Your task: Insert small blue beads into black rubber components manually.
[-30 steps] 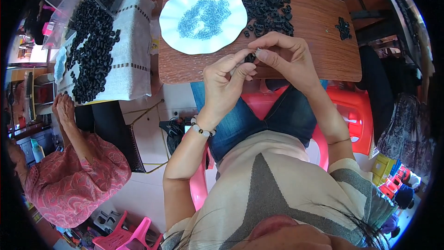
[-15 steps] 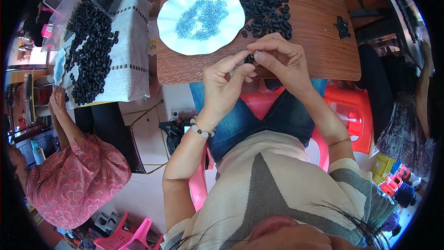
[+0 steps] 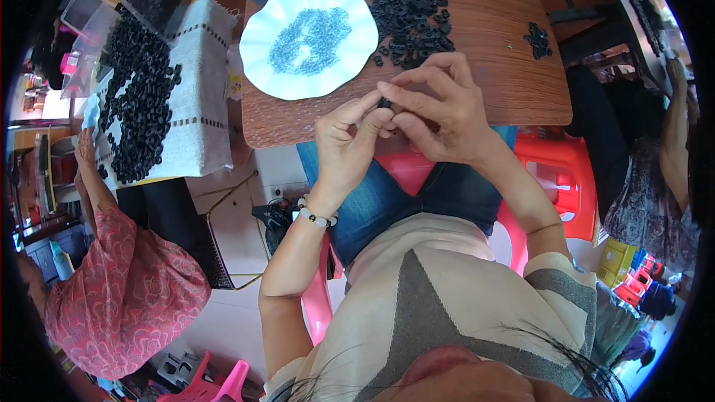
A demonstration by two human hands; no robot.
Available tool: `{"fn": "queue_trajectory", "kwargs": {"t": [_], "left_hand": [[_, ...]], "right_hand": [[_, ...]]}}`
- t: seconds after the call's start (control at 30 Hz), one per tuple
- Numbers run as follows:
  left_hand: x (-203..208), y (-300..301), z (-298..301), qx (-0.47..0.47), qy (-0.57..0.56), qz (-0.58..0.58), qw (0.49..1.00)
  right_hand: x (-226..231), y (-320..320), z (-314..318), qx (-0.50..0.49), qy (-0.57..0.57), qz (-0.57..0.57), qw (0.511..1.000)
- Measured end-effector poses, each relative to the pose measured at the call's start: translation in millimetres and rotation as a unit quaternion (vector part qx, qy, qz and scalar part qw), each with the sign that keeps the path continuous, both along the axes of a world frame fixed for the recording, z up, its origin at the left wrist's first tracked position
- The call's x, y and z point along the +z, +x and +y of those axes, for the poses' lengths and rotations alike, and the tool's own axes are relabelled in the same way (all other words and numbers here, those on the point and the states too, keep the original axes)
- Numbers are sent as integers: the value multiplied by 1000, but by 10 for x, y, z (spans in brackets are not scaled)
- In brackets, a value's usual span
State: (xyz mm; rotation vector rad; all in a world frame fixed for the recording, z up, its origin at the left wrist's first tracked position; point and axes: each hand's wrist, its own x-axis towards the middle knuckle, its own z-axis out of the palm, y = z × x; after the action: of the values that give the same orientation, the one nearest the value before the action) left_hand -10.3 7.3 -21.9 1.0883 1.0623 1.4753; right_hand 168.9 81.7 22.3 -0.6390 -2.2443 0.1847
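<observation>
My left hand (image 3: 348,140) pinches a small black plastic part (image 3: 384,103) between thumb and fingertips, just past the table's near edge. My right hand (image 3: 447,113) is right beside it, the index fingertip at the part and the thumb spread away from it; nothing shows in its grasp. Beyond my left hand, a white scalloped plate (image 3: 252,56) bears many tiny clear pieces (image 3: 309,41). A pile of similar black parts (image 3: 413,22) lies right of the plate, and a smaller cluster (image 3: 537,41) sits at the far right of the table.
The brown wooden table (image 3: 499,89) spans the front. On the left, a cloth-covered table (image 3: 199,67) carries a large heap of black parts (image 3: 138,104) and a clear plastic bin (image 3: 88,18). A person in a pink patterned top (image 3: 126,290) sits there. Another person sits at the right.
My right thumb has come away from the black part and the right hand's fingers have spread. My left hand still holds the part. The view has shifted slightly.
</observation>
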Motion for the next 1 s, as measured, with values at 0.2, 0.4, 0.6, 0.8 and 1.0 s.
{"fn": "queue_trajectory", "kwargs": {"t": [0.2, 0.4, 0.6, 0.8, 1.0], "left_hand": [[39, 34, 16, 4, 25, -8, 1000], [70, -6, 49, -7, 2, 68, 998], [86, 6, 61, 4, -17, 105, 994], [45, -11, 74, 4, -22, 109, 994], [26, -30, 81, 3, -25, 109, 994]], "right_hand": [[-13, 132, 51, 35, -99, 49, 993], [-126, 570, 565, -137, -181, 59, 972], [-233, 864, 1050, -151, -164, 9, 975], [-271, 774, 1321, -117, -140, -20, 983], [-251, 677, 1431, -107, -88, -114, 984]]}}
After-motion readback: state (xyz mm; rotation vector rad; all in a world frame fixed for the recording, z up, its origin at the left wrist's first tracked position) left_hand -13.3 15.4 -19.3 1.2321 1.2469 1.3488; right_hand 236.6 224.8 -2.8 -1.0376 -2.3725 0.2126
